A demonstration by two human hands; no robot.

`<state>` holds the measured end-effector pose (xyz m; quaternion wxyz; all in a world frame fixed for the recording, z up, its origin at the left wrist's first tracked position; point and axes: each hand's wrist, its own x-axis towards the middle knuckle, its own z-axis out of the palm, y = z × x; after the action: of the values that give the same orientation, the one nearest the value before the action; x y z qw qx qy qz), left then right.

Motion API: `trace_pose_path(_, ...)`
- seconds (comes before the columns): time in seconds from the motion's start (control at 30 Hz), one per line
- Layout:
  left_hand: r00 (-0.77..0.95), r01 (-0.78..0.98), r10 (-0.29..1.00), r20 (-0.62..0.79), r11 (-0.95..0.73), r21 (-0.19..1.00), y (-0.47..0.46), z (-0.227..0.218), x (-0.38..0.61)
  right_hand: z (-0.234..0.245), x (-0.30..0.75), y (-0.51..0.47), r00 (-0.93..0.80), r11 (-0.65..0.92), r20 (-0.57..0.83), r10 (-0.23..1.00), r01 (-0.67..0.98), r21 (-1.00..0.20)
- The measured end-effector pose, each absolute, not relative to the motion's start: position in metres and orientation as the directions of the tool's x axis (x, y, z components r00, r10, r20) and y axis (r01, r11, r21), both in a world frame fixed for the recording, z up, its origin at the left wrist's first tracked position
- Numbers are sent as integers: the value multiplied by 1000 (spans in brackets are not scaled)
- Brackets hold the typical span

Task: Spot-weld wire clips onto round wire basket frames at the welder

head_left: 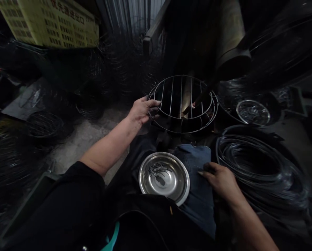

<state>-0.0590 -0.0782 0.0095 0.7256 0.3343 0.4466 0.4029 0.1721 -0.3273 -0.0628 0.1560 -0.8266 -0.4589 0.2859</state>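
My left hand is closed on the left rim of a round wire rack, thumb on top and fingers below. The rack has two wire rings and parallel bars, and it lies over a dark machine part with a copper-coloured tip near its bars. A shiny metal bowl rests on my lap, with several short bent wire pieces inside. Beside it, my right hand is over the denim cloth on my leg. Its fingers are pinched together; anything between them is too small to make out.
Coiled wire fills a dark tub at the right. Another round wire piece lies behind it. A cylindrical machine arm hangs above the rack's far right. A yellow crate stands at upper left, with dark wire goods around.
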Motion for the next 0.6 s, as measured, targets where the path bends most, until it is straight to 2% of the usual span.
trace_pose_path(0.17,260,-286,886,-383,450,846,-79,8,-61,-68,166,-340,368,-493,-328,870,650,-578)
trace_pose_path(0.3,258,-289,882,-395,461,839,-79,7,-61,-67,164,-350,423,-500,-281,861,608,-616)
trace_pose_path(0.47,253,-288,884,-392,456,842,-81,4,-59,-39,167,-342,542,-582,-339,769,375,-722)
trace_pose_path(0.6,233,-303,887,-399,456,837,-81,3,-57,-5,160,-300,568,-503,-302,765,235,-832)
